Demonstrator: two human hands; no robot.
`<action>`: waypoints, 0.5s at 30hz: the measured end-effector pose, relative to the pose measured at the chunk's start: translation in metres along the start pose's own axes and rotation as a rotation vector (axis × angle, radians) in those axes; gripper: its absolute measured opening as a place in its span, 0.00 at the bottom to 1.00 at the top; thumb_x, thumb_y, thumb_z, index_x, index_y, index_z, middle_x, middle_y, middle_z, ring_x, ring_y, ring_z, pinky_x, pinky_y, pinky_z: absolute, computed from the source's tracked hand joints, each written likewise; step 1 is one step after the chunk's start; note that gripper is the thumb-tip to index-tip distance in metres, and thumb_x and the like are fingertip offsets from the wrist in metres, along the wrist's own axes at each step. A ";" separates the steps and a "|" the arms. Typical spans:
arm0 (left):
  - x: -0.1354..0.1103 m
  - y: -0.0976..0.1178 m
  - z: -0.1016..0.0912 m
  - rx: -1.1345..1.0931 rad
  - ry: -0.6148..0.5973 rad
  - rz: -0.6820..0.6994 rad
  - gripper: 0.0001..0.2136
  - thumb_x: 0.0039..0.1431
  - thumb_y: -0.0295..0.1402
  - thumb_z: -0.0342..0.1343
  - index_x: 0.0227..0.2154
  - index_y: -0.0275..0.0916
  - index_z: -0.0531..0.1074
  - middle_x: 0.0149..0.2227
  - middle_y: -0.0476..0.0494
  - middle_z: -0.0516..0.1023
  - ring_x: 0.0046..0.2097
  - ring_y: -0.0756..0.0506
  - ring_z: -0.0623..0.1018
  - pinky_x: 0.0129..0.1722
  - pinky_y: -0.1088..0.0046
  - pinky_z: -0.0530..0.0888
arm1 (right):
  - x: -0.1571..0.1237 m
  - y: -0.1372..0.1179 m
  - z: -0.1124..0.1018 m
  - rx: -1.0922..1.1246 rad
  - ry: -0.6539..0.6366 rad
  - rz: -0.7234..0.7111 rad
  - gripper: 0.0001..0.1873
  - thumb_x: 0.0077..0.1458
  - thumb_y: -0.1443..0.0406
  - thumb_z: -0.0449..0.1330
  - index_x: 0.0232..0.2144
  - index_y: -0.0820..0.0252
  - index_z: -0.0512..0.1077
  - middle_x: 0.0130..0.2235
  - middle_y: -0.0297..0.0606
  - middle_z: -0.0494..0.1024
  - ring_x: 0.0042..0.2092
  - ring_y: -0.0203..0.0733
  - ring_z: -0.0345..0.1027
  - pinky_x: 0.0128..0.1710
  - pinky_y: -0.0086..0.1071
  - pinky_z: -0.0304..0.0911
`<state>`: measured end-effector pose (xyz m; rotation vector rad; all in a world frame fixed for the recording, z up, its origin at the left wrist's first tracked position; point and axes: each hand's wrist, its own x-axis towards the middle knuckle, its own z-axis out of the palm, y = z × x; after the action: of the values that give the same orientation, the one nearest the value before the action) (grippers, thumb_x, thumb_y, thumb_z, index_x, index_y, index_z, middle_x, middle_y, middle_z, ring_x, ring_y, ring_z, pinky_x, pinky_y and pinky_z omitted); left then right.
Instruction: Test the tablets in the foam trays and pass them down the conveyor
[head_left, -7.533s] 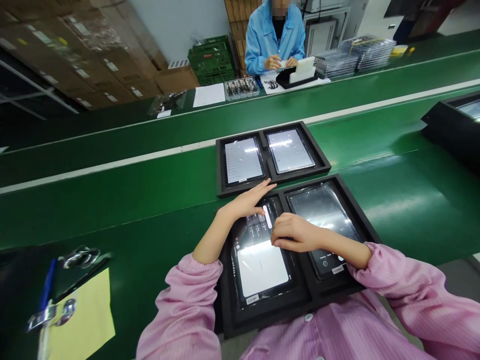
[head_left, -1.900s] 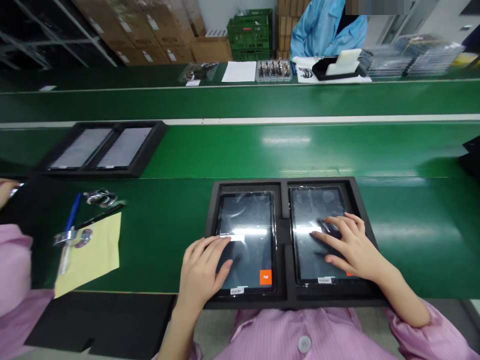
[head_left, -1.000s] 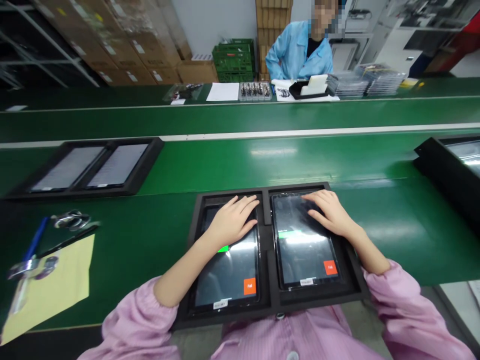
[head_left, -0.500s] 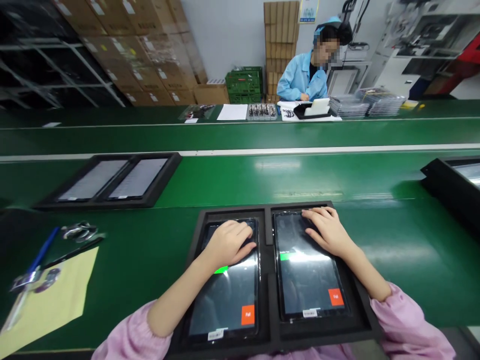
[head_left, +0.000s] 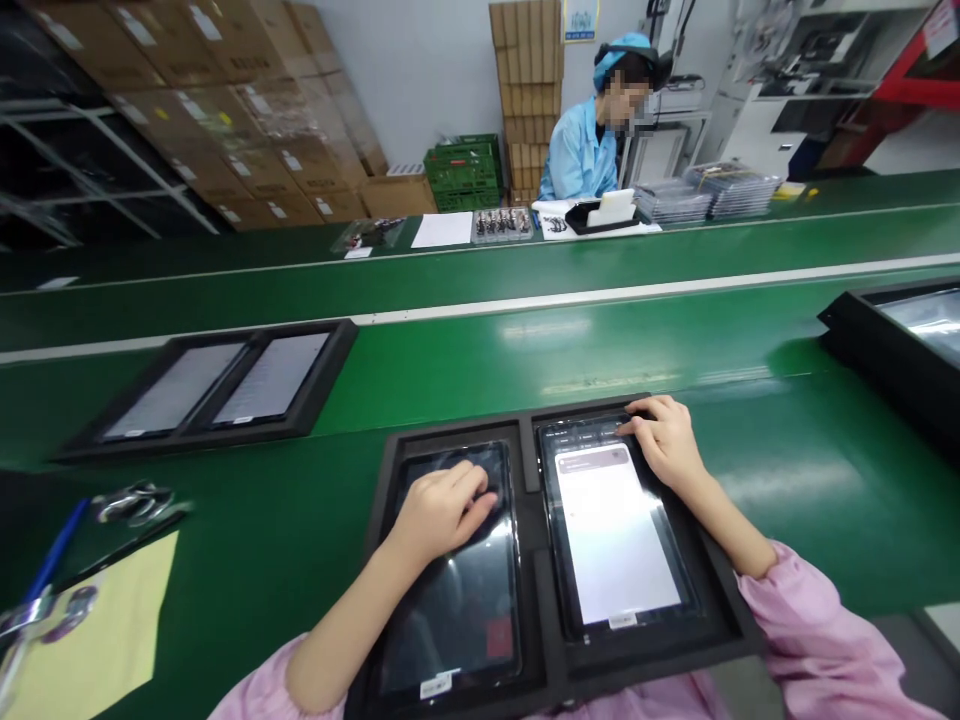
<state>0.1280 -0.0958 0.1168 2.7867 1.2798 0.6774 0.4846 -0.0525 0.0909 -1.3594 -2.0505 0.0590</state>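
Head-worn view, angled forward and down

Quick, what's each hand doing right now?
Left hand: open, resting on the dark left tablet, holding nothing.
Right hand: open, fingertips on the lit right tablet, holding nothing.

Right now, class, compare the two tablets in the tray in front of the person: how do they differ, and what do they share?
The left tablet has a dark, reflective screen, while the right tablet shows a pale lit panel. The left hand lies over the left tablet's upper screen; the right hand reaches only the right tablet's top corner area. Both lie side by side in one black tray.
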 end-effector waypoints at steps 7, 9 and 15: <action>0.002 -0.004 0.006 0.114 0.094 -0.199 0.22 0.71 0.36 0.40 0.31 0.42 0.80 0.35 0.45 0.81 0.35 0.44 0.79 0.35 0.64 0.71 | 0.003 -0.006 0.002 -0.061 -0.083 -0.024 0.25 0.67 0.65 0.48 0.29 0.51 0.83 0.48 0.43 0.76 0.51 0.50 0.65 0.50 0.48 0.57; 0.002 -0.005 0.007 0.157 0.132 -0.213 0.22 0.71 0.36 0.40 0.31 0.43 0.80 0.38 0.44 0.82 0.39 0.41 0.79 0.38 0.61 0.71 | 0.004 -0.004 0.000 -0.088 -0.059 0.019 0.24 0.67 0.64 0.47 0.33 0.52 0.84 0.45 0.43 0.76 0.47 0.49 0.66 0.46 0.45 0.59; 0.008 -0.020 0.015 0.180 0.079 -0.302 0.19 0.69 0.36 0.40 0.35 0.39 0.77 0.37 0.41 0.83 0.38 0.40 0.81 0.39 0.62 0.74 | 0.017 -0.009 -0.002 -0.253 -0.168 0.207 0.23 0.69 0.60 0.48 0.35 0.58 0.82 0.35 0.45 0.76 0.40 0.49 0.67 0.39 0.40 0.61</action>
<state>0.1235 -0.0741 0.1026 2.6292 1.8120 0.6897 0.4744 -0.0426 0.1042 -1.7736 -2.1006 0.0032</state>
